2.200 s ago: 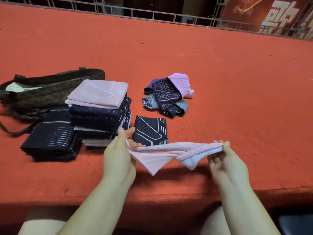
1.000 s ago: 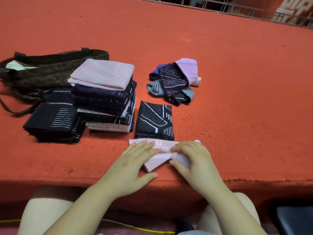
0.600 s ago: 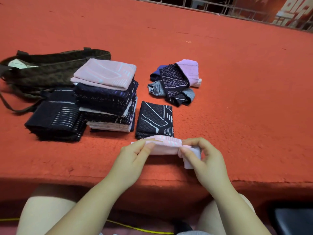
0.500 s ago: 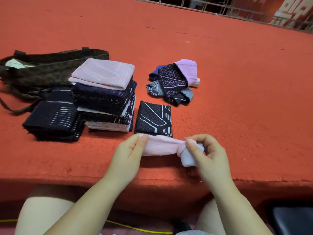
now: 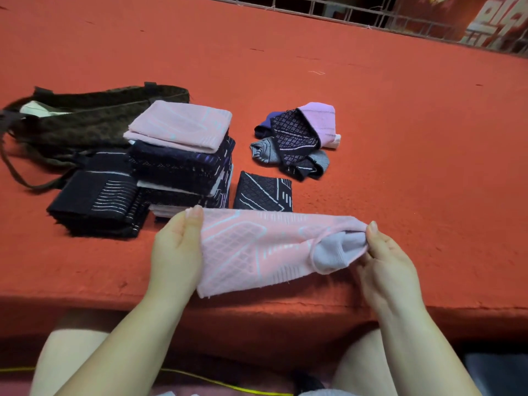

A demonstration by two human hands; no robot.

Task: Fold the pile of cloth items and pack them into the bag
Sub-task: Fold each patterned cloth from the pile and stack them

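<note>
1. Pink cloth (image 5: pixel 251 250) stretches across lower centre, pinched between left hand (image 5: pixel 175 252) and right hand (image 5: pixel 388 264).
2. Dark bag (image 5: pixel 94 121), upper left on the red bench (image 5: pixel 400 138), shows something white inside.

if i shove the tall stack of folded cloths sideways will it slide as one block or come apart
Probably comes apart. The stack is several loose soft layers with uneven edges, so a push up high likely shears off the top pink cloth. The red surface looks napped, so the bottom layer may drag.
</note>
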